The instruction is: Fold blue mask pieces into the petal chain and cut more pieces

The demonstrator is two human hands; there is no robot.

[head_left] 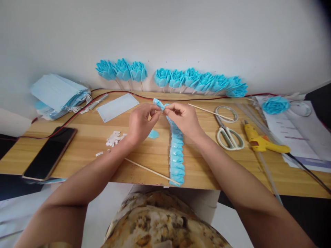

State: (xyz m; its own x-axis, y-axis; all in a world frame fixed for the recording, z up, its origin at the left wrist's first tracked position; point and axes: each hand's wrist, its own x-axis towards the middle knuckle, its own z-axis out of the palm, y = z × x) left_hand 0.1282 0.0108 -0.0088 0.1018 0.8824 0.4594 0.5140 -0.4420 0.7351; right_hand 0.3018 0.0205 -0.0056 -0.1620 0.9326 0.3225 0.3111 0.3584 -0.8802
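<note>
Above the middle of the wooden table, my left hand (141, 122) and my right hand (184, 119) meet fingertip to fingertip. Both pinch a small folded blue fabric petal (158, 103), partly covered by the fingers. From below them a row of overlapping folded blue petals (177, 156) runs to the table's front edge. Whether the pinched petal is joined to that row I cannot tell. One loose flat blue petal (153, 134) lies just right of my left hand. A thin wooden stick (148, 169) crosses the near end of the row.
Finished blue flowers on sticks (191, 78) lean along the wall. Scissors (229, 137), a clear tape roll (232, 112) and a yellow glue gun (261, 140) lie right. Left are a phone (50, 153), face masks (57, 91), a flat blue sheet (117, 106) and white scraps (113, 138).
</note>
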